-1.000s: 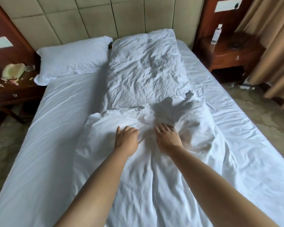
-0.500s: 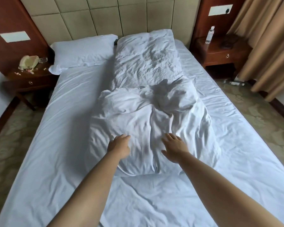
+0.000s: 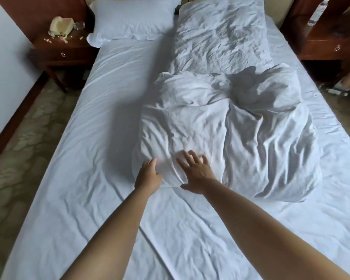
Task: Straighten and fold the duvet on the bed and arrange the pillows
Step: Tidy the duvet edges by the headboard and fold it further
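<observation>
A white crumpled duvet [image 3: 240, 122] lies along the middle and right of the bed [image 3: 89, 158], its near part doubled back into a thick wrinkled bundle. My left hand [image 3: 148, 175] touches the bundle's near left corner, its fingers loosely bent with nothing held. My right hand [image 3: 196, 170] lies flat on the same corner with fingers spread. One white pillow [image 3: 131, 19] rests at the head of the bed on the left. The duvet's far end covers the head of the bed on the right.
A wooden nightstand [image 3: 63, 47] with a beige phone [image 3: 61, 26] stands at the far left, beside a white wall. Another nightstand [image 3: 327, 43] with a water bottle [image 3: 319, 7] stands at the far right. Patterned floor runs along both sides of the bed.
The duvet's near end has been folded back toward the headboard, baring the sheet in front. Both hands have slid to the bundle's near left corner, and my right hand has spread flat.
</observation>
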Motion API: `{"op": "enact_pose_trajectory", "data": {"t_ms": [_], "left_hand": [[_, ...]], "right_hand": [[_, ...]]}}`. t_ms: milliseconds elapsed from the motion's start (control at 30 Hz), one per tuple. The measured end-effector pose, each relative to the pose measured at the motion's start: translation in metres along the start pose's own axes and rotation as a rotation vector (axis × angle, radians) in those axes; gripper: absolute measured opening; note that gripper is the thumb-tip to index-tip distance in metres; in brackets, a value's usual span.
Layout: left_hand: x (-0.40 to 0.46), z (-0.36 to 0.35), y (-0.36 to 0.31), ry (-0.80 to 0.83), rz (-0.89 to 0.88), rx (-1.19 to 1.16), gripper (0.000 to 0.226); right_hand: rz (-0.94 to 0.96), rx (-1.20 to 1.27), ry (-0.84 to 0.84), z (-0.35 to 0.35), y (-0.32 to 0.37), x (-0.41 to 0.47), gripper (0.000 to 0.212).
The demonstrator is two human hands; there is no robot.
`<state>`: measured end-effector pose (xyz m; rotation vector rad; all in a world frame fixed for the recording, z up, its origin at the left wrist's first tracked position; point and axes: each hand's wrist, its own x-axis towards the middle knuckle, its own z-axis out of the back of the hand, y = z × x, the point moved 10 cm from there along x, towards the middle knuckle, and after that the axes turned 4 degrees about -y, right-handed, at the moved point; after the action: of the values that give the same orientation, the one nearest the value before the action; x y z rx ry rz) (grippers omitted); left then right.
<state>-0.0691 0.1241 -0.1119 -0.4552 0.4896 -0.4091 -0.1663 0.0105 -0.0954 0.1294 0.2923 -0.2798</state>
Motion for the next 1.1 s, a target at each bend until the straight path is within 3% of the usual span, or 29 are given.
{"op": "enact_pose_trajectory", "data": {"t_ms": [133,233,367,433,500,600,633,700,867,1100], "left_hand": [[0.028,0.001,0.055,-0.116,0.216,-0.313,0.087],[0.049,-0.018,0.090,-0.073,0.356,-0.356,0.109],[0.080,-0.046,0.111,0.012,0.378,-0.442,0.129],[0.088,-0.062,0.116,0.021,0.355,-0.610,0.116],[0.089,-0.067,0.115,-0.025,0.371,-0.710,0.089],[0.090,-0.067,0.107,-0.101,0.407,-0.784,0.069],[0.090,-0.064,0.099,-0.109,0.402,-0.781,0.062],[0.090,-0.059,0.087,-0.103,0.396,-0.744,0.057],[0.082,-0.039,0.066,-0.044,0.373,-0.694,0.062],[0.045,0.005,0.019,-0.010,0.277,-0.718,0.061]], "right_hand": [[-0.035,-0.120,0.093,-0.040,0.001,0.024,0.120],[-0.052,-0.222,0.133,-0.067,-0.013,0.035,0.132],[-0.084,-0.251,0.173,-0.101,-0.026,0.053,0.137],[-0.102,-0.251,0.179,-0.115,-0.028,0.064,0.136],[-0.146,-0.256,0.177,-0.126,-0.031,0.069,0.128],[-0.263,-0.228,0.153,-0.122,-0.033,0.071,0.094],[-0.314,-0.180,0.066,-0.110,-0.031,0.072,0.081],[-0.329,-0.130,-0.086,-0.089,-0.024,0.074,0.061],[-0.307,-0.308,-0.107,-0.064,-0.019,0.067,0.010],[-0.356,-0.297,-0.098,0.007,-0.023,0.012,0.041]]}}
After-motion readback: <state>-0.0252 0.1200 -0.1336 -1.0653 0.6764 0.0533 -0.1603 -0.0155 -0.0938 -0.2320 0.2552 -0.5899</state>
